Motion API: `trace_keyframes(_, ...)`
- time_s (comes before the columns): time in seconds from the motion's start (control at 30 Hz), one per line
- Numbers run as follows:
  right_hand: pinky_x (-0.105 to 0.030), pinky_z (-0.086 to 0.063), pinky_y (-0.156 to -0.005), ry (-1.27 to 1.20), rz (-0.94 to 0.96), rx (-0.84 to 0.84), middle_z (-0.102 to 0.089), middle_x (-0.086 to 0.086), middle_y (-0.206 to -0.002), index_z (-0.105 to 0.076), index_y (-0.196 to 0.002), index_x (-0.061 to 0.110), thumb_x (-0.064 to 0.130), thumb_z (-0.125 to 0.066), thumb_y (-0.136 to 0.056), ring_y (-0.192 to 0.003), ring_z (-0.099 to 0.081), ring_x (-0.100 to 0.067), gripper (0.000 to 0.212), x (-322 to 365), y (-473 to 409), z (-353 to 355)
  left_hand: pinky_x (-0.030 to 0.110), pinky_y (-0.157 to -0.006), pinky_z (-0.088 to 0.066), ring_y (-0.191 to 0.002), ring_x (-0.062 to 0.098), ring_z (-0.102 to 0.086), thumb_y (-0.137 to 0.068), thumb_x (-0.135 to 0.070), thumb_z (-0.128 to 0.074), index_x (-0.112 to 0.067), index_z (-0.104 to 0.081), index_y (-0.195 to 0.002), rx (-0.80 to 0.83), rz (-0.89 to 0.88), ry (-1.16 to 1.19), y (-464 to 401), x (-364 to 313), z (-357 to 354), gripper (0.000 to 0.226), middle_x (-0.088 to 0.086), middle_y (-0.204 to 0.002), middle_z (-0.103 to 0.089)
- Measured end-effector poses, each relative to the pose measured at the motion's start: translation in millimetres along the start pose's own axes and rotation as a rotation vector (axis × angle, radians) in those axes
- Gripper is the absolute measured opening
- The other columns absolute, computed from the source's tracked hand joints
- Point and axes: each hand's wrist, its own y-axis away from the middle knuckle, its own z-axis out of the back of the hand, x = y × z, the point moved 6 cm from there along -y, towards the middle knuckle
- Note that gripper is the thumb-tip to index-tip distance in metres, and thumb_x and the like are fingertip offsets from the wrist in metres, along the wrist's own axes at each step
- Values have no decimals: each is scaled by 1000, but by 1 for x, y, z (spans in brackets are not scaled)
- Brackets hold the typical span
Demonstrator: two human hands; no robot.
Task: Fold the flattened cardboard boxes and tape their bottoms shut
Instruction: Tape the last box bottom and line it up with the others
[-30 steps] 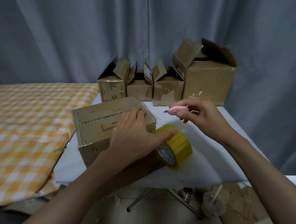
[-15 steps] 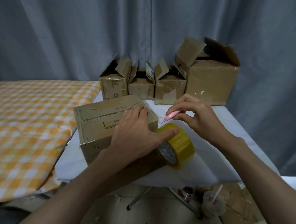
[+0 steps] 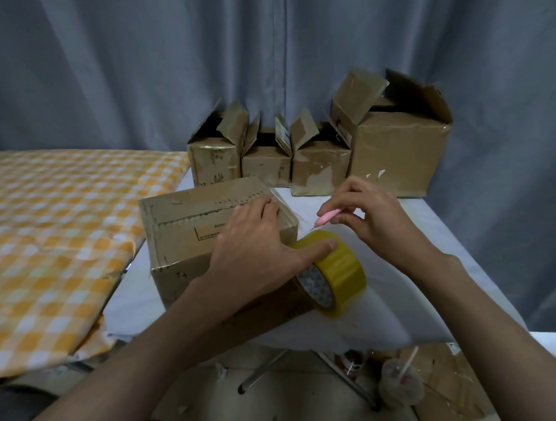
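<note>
Both hands work at the white tabletop [image 3: 434, 233]: the left hand [image 3: 256, 257] stays pressed flat on the cardboard box [image 3: 187, 235], thumb on the yellow tape roll [image 3: 335, 272] beside it, while the right hand [image 3: 371, 217], pinching a pink cutter [image 3: 327, 217], has dropped closer to the tape since half a second earlier.

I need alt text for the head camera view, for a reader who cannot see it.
A left hand presses on a cardboard box, its thumb on a yellow tape roll, while the right hand holds a pink cutter just above the roll. Four open boxes stand behind on the white table, before a grey curtain.
</note>
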Motion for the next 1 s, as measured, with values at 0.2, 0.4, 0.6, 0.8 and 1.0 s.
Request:
trace_keyframes(0.2,-32,-43,-64,218,-300,11,-54,10,-91,-71,-87,26,16,-72,-88,-78,-53,-10,10,-43,15,-12,36,-117,-23,-145,17,-25,-68,-96,-31,-19,-27,-153,-4,-7,-5,1,-2,3,115,-3,-160,-25)
trace_keyframes(0.4,-26,-37,-60,238,-483,237,-48,8,-88,-55,-75,26,18,-75,-84,-74,-51,-13,24,-64,29,-34,35,-116,-24,-144,17,-25,-67,-96,-28,-19,-28,-153,-4,-12,-7,2,-2,4,116,-3,-159,-27)
trace_keyframes(0.6,-18,-49,-60,-328,-752,188,-68,-12,-91,-76,-102,19,20,-71,-91,-73,-63,-15,13,-43,26,-13,36,-114,-28,-143,17,-28,-65,-98,-27,-18,-28,-153,-6,-12,1,0,-2,4,119,-3,-159,-28)
trace_keyframes(0.8,-34,-57,-92,-713,-909,372,-77,-5,-103,-78,-105,19,42,-71,-88,-98,-73,-21,29,5,18,-36,36,-116,-28,-143,17,-29,-67,-97,-32,-15,-28,-154,-24,-22,23,-2,-2,2,120,-1,-159,-29)
trace_keyframes(1.0,-44,-57,-94,-755,-998,337,-76,-12,-104,-75,-107,8,26,-74,-87,-99,-73,-27,27,7,16,-41,34,-113,-28,-140,17,-33,-67,-97,-34,-15,-30,-152,-35,-34,-3,-3,-4,5,118,0,-156,-34)
